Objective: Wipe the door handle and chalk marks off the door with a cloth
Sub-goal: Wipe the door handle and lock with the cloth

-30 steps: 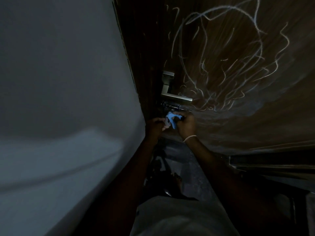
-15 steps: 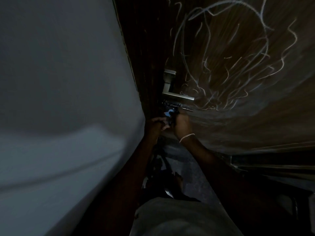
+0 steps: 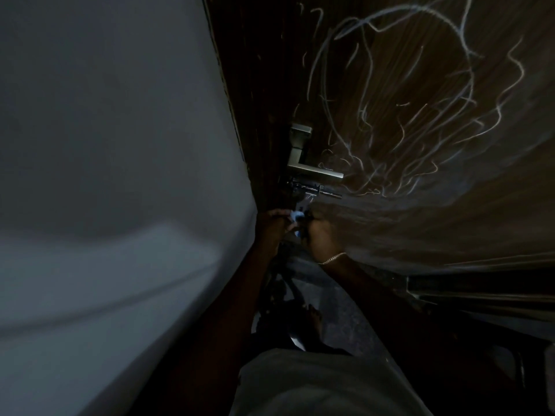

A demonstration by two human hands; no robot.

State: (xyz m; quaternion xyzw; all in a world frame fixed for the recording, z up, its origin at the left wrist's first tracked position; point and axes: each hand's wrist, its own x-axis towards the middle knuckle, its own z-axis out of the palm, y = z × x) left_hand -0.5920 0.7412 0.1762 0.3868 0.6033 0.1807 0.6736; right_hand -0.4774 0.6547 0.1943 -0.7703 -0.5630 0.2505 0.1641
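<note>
1. My left hand (image 3: 271, 225) and right hand (image 3: 321, 235) met just below the brushed-metal lever door handle (image 3: 313, 172), fingers of both closed on the small blue cloth (image 3: 297, 219) bunched between them.
2. White chalk scribbles (image 3: 399, 121) covered the dark brown wooden door (image 3: 450, 211) right of the handle.
3. A thin chain bracelet (image 3: 332, 259) circled my right wrist.
4. A pale grey wall (image 3: 105, 145) filled the left.
</note>
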